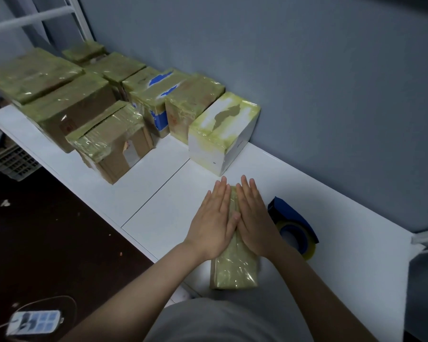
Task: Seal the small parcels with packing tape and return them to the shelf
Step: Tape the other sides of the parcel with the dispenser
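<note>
This looked like a small packing or stock room, plain and makeshift. A long white shelf (158,193) ran along a bare blue-grey wall (307,82). On it stood a crowd of parcels (67,112), cardboard and white boxes wrapped in glossy yellowish tape, set close together in rows. A tape dispenser (292,225) with a blue body lay on the shelf near the wall. A white metal frame (35,17) rose at the far end. Below, a slatted plastic crate (15,161) sat on a dark floor (47,230), with a power strip (35,322) and small scraps (5,203) lying about.
</note>
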